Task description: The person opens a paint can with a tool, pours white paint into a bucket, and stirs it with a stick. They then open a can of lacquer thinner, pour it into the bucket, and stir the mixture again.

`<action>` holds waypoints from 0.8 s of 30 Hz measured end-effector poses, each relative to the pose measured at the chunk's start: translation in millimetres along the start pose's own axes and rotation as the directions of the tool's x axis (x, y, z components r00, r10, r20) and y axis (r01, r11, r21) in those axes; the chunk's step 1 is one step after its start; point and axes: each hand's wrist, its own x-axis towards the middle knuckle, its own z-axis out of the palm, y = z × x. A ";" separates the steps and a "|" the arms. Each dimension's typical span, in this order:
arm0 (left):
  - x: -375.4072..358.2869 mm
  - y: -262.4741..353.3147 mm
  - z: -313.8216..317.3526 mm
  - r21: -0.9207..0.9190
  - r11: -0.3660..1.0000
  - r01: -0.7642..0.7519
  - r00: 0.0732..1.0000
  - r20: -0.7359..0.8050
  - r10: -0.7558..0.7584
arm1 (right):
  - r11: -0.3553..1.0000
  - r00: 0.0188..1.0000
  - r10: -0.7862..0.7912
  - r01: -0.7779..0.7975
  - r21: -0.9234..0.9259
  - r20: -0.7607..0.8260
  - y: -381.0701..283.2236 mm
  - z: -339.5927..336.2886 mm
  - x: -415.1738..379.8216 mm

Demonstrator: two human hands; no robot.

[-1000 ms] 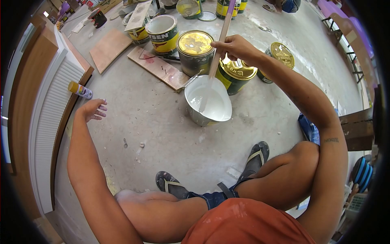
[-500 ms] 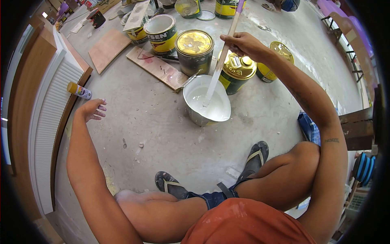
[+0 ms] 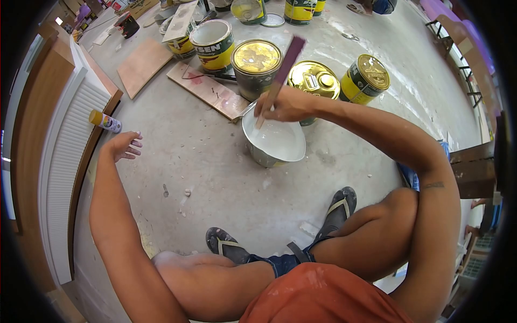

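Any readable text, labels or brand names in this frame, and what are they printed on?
"SEN": on the open yellow-and-green paint can, the letters before it hidden.
Spray can label: too small to read.
Gold lids and the other cans' labels: blurred, unreadable.
Forearm mark: unreadable.

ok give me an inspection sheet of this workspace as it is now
surface: concrete floor, dusty, small debris bits
job's things: open can of white paint; stick standing in it
clutter: shut gold-lid cans, open yellow can, boards, spray can on its side
grips: right hand closed on the stick over the can; left hand open, fingers on the floor, near the spray can
cables: nothing seen
surroundings: white louvred panel in a wood frame at left; flip-flops on the feet
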 end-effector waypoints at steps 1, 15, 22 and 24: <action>0.5 0.1 0.3 0.000 1.000 0.000 1.000 0.000 0.000 | 0.992 0.991 -0.123 0.123 -0.005 0.054 -2.5 4.8 -1.5; 7.1 -7.9 -1.8 -0.015 1.000 -0.008 1.000 0.017 0.009 | 0.929 0.983 -0.040 0.102 -0.356 0.179 2.2 5.6 -10.0; 5.7 -6.0 -0.2 -0.005 1.000 -0.021 1.000 0.006 0.021 | 0.999 0.901 0.050 -0.039 -0.035 0.431 6.2 -4.4 -17.2; 5.9 -6.2 0.1 -0.004 1.000 -0.012 1.000 0.003 0.012 | 0.983 0.836 0.176 -0.121 -0.139 0.520 5.8 -15.9 -12.2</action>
